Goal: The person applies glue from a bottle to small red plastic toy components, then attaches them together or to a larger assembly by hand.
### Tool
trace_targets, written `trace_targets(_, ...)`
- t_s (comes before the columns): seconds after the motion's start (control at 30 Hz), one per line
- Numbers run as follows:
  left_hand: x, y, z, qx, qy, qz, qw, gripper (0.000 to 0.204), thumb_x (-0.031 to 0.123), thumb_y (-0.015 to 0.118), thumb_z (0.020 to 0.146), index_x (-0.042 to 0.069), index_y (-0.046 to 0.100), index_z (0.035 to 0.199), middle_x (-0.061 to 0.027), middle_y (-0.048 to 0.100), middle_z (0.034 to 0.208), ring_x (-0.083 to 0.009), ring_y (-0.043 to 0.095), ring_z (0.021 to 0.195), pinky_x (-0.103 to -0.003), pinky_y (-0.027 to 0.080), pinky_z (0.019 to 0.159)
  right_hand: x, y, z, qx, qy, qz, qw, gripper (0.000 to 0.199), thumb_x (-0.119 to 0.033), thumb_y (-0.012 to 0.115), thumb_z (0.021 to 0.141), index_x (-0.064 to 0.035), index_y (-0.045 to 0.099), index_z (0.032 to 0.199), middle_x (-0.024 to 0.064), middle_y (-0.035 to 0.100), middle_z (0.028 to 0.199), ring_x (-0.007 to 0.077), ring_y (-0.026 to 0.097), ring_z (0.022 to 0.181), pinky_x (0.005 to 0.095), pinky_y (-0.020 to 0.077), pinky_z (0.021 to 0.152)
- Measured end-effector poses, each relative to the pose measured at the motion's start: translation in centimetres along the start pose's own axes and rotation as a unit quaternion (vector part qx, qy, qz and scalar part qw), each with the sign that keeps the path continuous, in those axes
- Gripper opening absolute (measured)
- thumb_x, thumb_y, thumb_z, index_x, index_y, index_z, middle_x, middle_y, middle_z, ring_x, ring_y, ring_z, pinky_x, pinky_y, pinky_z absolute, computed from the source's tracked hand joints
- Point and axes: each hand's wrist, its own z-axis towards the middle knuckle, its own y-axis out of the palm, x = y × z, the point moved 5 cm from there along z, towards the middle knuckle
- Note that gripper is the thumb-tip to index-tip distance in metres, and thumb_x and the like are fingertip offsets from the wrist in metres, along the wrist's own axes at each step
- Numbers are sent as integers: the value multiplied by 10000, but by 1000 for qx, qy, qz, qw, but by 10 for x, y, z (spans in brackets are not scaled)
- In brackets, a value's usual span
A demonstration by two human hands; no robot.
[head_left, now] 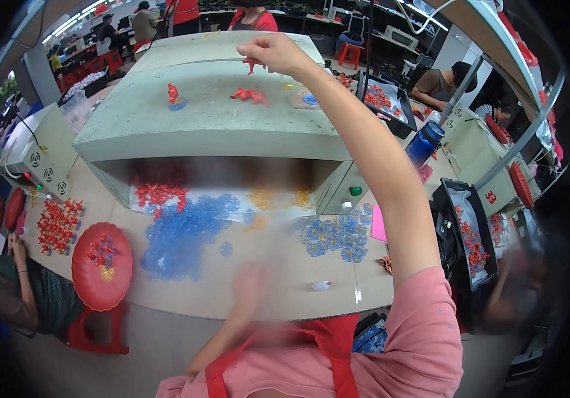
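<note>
My right hand [270, 52] is raised over the pale green box [112, 126], its fingers pinching a small red figurine [251, 66] that hangs below them. On the box top, another red figurine [173, 94] stands on a blue disc, and more red pieces [250, 97] lie near the middle. Smeared by motion, my left hand [253, 282] is low over the front of the table, so its fingers cannot be made out. The nearest thing to it is a heap of clear blue plastic discs [185, 232]. A small white bottle [322, 286] lies to its right.
Red pieces [160, 195] and yellow pieces [268, 198] lie under the box. Blue-and-yellow discs [335, 232] cover the right side. A red plate [101, 292] sits at the left edge beside another person's hand [18, 249]. Black trays [468, 232] and a blue bottle [425, 142] stand at right.
</note>
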Motion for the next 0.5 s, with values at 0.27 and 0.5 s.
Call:
trace_targets(0.27, 10, -6, 3, -4, 4, -8, 1000, 214, 85, 687, 709, 70, 656, 920, -82, 575, 814, -257, 569, 785, -348, 468, 675, -7, 10, -14, -42, 35, -11, 998, 313, -362, 653, 835, -52, 683, 870, 16, 633, 755, 89, 560, 676, 257, 450, 599)
trace_targets(0.5, 4, 1, -1, -8, 12, -11, 1000, 234, 75, 688, 714, 57, 647, 943, -85, 570, 828, -240, 574, 761, -341, 477, 661, -32, -17, -40, 42, -54, -108, 992, 291, -304, 629, 848, -40, 689, 953, 67, 680, 865, 146, 623, 820, 297, 482, 761)
